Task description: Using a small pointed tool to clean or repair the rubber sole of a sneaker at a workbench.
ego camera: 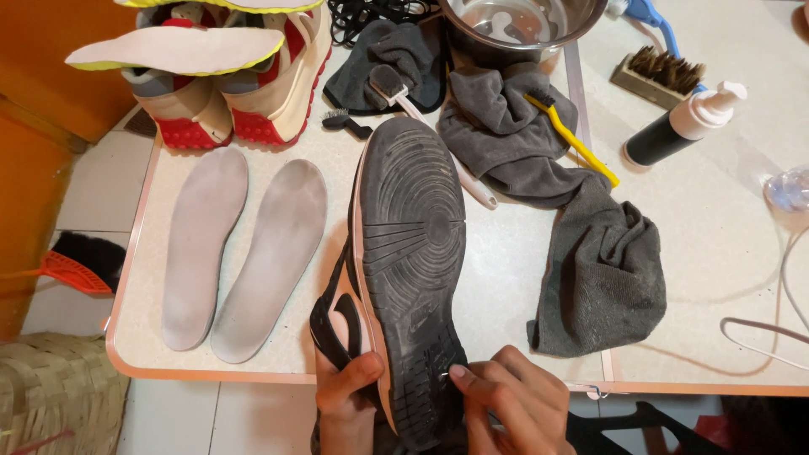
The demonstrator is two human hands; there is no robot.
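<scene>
Gripping the upturned black shoe (409,261) at its heel, the left hand (347,389) wraps the collar while the right hand (510,400) pinches at the dusty sole over the tabletop (522,261) edge. Looks light, rubber stiff yet flexible; the heel seems the firmest hold.

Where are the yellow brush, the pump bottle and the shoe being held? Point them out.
yellow brush (575,140), head view, middle of its handle.
pump bottle (666,135), head view, dark body.
shoe (413,244), head view, middle of its black sole.
</scene>
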